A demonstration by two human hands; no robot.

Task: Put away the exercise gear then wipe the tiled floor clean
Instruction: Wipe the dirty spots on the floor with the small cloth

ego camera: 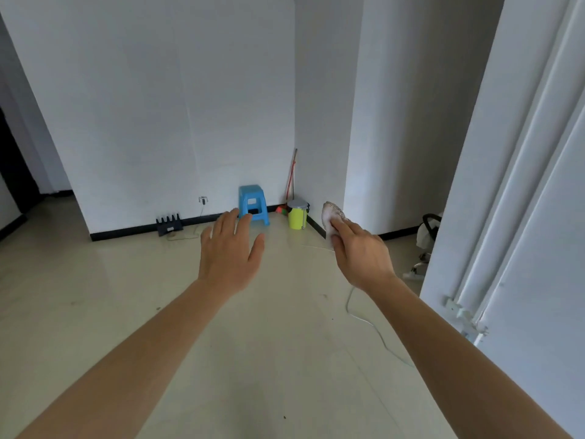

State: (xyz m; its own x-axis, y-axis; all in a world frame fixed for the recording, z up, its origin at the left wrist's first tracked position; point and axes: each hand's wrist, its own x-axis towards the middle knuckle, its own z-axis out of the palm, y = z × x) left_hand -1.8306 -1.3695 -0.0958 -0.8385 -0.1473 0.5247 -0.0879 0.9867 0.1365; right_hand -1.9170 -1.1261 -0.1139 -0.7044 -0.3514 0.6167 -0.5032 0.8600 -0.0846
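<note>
Both my arms reach forward over the pale glossy tiled floor point(126, 312). My left hand point(229, 251) is held out flat, palm down, fingers spread, with nothing in it. My right hand point(361, 251) grips a crumpled whitish cloth point(330, 215) that sticks up from between thumb and fingers. A few small dark specks lie on the tiles near the middle and the front. No exercise gear can be made out in view.
Against the far white wall stand a blue plastic stool point(253, 204), a yellow-green bin with a grey lid point(297, 215), a red-handled broom point(291, 175) and a black router point(169, 223). A thin white cable point(373, 324) runs across the floor. White door panels point(522, 217) fill the right.
</note>
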